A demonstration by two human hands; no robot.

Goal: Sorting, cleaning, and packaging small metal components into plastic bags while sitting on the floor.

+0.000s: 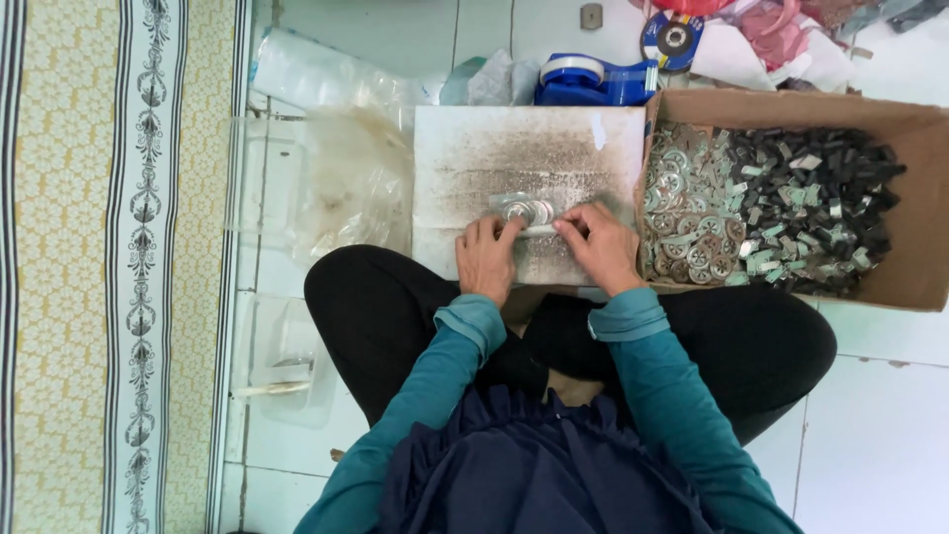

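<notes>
In the middle of the frame, the left hand (486, 257) and the right hand (600, 247) are both pinching a small clear bag (539, 216) of round metal discs, lying on a dusty white board (474, 158). At right is standing a cardboard box (919, 208) of metal parts.

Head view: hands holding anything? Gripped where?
Both hands, left and right, pinch the near edge of a small clear plastic bag with round metal discs inside, lying on the white board.
</notes>
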